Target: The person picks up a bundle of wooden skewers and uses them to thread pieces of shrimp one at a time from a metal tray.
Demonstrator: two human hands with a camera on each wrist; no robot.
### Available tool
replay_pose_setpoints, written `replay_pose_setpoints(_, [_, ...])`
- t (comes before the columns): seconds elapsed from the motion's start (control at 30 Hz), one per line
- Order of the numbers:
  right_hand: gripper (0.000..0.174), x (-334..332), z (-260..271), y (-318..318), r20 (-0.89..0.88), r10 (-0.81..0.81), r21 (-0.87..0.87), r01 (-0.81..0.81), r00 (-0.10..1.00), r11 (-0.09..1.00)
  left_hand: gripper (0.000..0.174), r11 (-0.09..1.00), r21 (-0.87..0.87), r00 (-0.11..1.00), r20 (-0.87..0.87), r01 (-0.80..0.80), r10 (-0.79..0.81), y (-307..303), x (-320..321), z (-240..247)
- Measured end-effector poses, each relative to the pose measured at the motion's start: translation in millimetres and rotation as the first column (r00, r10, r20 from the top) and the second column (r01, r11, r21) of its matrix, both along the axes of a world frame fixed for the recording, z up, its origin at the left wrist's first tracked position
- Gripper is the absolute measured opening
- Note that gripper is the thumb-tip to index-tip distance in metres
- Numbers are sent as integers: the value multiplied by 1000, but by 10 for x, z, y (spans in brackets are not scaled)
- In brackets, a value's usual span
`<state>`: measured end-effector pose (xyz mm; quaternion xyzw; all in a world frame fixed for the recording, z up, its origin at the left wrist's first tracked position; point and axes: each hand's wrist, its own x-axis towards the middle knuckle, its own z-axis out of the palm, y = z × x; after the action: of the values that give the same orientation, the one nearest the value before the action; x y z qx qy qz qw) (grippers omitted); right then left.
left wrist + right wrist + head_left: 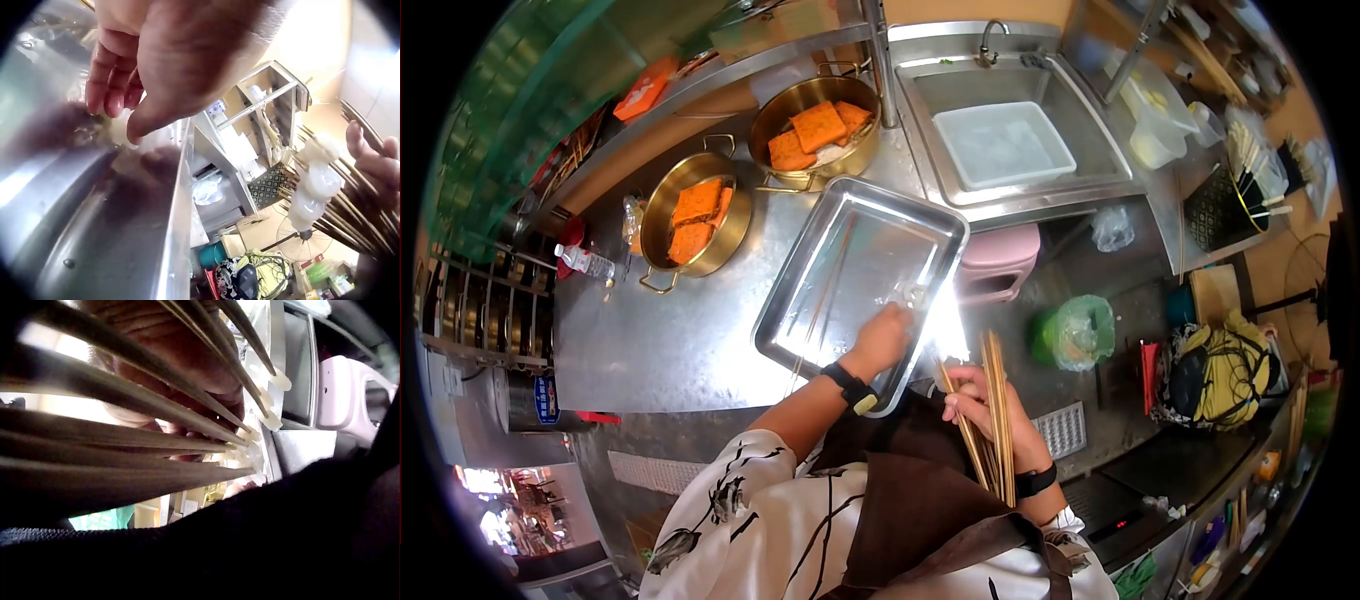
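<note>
My left hand [882, 340] reaches over the near right part of a shiny metal tray [792, 345]. In the left wrist view its thumb and fingers pinch a small whitish, translucent piece of food [120, 130] low over the metal. A thin skewer [815, 318] lies in the tray. Off the tray's near right corner, my right hand [992, 405] grips a bundle of wooden skewers [997, 400]. White, glossy rounded pieces of food [323, 181] are threaded on the skewer tips, seen in the left wrist view; the right wrist view shows the skewers [125, 394] close up.
Two brass pots, one left [740, 225] and one farther back [870, 160], hold orange blocks. A sink [1095, 150] with a white basin [1055, 165] stands at the back. Below are a pink stool [1005, 262] and a green-lined bin [1055, 340]. A plastic bottle [590, 262] lies at left.
</note>
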<state>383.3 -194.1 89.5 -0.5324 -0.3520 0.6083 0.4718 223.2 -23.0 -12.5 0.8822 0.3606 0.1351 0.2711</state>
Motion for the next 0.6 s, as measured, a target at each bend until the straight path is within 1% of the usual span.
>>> replay_pose_setpoints(0.07, [35, -22, -2, 7, 5, 11, -2, -11, 1000, 1000, 22, 999, -43, 991, -134, -3, -3, -6, -7, -7])
replay_pose_setpoints(0.1, [35, -34, -2, 12, 9, 14, 0, -14, 1000, 1000, 22, 999, -42, 991, -130, -6, 1, -7, -18, 6])
replay_pose_setpoints(0.17, [35, -56, -4, 9, 12, 15, 0, -15, 1000, 1000, 20, 998, -60, 980, -198, -18, 6, -19, -43, 27])
replay_pose_setpoints(0.3, [36, -100, -5, 1, 30, 7, 1, -7, 1000, 1000, 18, 999, -30, 979, -204, -35, 28, -52, -154, -11])
replay_pose_setpoints(0.37, [36, -116, 36, 11, 47, -8, -24, 9, 999, 1000, 22, 999, -19, 972, -233, 35, -38, -18, -207, -121])
replay_pose_setpoints(0.4, [36, -120, 37, 13, 48, -8, -23, 9, 999, 1000, 22, 999, -18, 972, -232, 35, -38, -7, -222, -120])
replay_pose_setpoints(0.47, [36, -125, 37, 14, 56, 1, 8, -1, 998, 1000, 22, 997, -76, 977, -209, 34, -49, 28, -240, -116])
replay_pose_setpoints(0.5, [36, -130, 38, 13, 57, -1, 9, 0, 998, 1000, 22, 997, -75, 977, -207, 35, -50, 42, -251, -87])
replay_pose_setpoints(0.53, [36, -139, 38, 11, 58, -5, 4, 5, 998, 1000, 19, 837, -534, 985, 41, -123, 170, 50, -270, -58])
replay_pose_setpoints(0.57, [36, -148, 38, 11, 59, -8, -1, 8, 998, 1000, 16, 462, -881, 873, 148, -96, 464, 56, -281, -31])
replay_pose_setpoints(0.6, [36, -157, 44, 16, 59, -8, -2, 8, 998, 1000, 16, 462, -882, 873, 148, -97, 464, 40, -280, 100])
